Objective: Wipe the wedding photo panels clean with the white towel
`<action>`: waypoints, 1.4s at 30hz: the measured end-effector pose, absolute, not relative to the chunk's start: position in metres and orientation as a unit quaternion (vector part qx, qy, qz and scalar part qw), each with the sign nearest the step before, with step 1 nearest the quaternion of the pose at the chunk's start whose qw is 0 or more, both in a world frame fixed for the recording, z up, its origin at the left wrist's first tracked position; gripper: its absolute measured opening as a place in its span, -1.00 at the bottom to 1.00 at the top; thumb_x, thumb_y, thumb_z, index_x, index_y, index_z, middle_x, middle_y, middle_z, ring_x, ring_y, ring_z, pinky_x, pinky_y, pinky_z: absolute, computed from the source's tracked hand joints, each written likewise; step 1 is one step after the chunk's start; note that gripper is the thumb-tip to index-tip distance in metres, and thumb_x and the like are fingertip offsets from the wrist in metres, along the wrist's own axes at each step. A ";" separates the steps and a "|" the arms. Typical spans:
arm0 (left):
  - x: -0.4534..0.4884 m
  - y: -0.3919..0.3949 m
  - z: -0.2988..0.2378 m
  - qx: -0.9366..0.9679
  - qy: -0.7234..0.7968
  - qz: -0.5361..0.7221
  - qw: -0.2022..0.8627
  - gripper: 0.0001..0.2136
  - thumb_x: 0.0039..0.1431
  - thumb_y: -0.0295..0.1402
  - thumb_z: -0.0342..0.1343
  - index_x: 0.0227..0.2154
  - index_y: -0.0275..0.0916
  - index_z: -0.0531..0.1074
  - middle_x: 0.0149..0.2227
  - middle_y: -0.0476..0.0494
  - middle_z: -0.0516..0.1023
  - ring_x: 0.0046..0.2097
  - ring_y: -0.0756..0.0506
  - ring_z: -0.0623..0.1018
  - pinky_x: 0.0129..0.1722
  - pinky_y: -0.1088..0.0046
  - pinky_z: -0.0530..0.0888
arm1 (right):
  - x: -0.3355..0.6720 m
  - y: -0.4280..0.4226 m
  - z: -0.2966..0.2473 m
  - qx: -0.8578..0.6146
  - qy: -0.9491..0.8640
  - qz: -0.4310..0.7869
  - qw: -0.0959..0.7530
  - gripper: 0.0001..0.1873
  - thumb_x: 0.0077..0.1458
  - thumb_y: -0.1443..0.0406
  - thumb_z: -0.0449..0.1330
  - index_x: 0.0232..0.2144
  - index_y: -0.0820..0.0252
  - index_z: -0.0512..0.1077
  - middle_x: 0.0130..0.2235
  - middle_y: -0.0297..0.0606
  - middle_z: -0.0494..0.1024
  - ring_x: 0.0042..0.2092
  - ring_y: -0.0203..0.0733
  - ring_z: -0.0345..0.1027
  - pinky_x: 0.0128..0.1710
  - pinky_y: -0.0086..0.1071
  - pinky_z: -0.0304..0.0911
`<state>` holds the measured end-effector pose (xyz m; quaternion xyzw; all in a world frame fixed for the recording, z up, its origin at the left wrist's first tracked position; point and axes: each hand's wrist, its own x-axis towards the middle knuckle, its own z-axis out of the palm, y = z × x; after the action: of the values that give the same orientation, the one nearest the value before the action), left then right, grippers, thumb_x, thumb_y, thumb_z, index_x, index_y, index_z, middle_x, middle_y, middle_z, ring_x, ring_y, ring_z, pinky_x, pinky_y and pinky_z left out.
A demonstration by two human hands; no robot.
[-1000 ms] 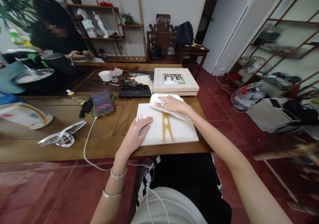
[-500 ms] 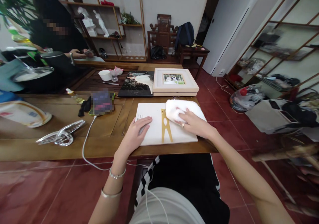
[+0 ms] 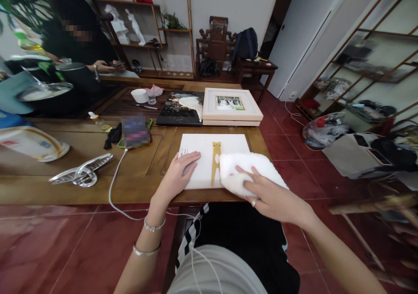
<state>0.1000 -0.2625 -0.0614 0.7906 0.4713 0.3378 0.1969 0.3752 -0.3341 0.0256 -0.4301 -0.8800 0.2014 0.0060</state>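
Observation:
A white board or book with a yellow-brown animal figure on its face lies flat near the table's front edge. Across its left side rests my left hand, fingers stretched out and holding nothing. My right hand grips a fluffy white cloth, pressed over the right part of the white surface. The cloth hides that corner and part of the figure, and it reaches past the table's right edge.
Behind lie a pale picture frame and a dark photo panel. On the wooden table are a phone with a white cable, a silver metal object and a white bowl. A person sits across at left.
My right hand has drawn the white cloth toward me and slightly right, down to the near right corner. The far right corner now shows. My left hand has stayed put.

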 end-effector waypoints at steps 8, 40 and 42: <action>0.100 -0.263 -0.059 0.793 0.471 0.336 0.192 -0.71 0.31 -0.30 -0.05 0.00 -0.11 0.47 0.08 -0.18 0.51 0.15 -0.19 0.45 0.25 -0.07 0.11 | 0.355 -0.242 0.011 -0.481 -0.865 0.124 0.077 -0.78 0.23 0.37 -0.04 -0.26 0.24 0.41 -0.08 0.00 0.52 0.19 0.13 0.18 0.15 0.05 0.03; 0.101 -0.263 -0.059 0.793 0.476 0.329 0.192 -0.71 0.29 -0.35 -0.03 0.01 -0.12 0.46 0.09 -0.16 0.50 0.16 -0.20 0.44 0.26 -0.05 0.10 | 0.328 -0.201 -0.010 -0.375 -0.902 0.152 0.154 -0.73 0.31 0.20 -0.01 -0.25 0.20 0.43 -0.05 -0.08 0.54 0.24 0.07 0.14 0.28 0.14 -0.27; 0.101 -0.263 -0.059 0.793 0.477 0.327 0.192 -0.71 0.29 -0.36 -0.03 0.01 -0.12 0.46 0.09 -0.15 0.50 0.16 -0.20 0.44 0.25 -0.07 0.10 | 0.325 -0.196 -0.010 -0.391 -0.895 0.144 0.156 -0.74 0.31 0.21 -0.01 -0.24 0.21 0.43 -0.08 -0.09 0.54 0.20 0.08 0.19 0.27 0.15 -0.25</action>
<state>0.1007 -0.2629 -0.0591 0.7926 0.4773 0.3271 0.1921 0.3252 -0.1957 -0.0103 -0.3914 -0.8954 0.1444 0.1558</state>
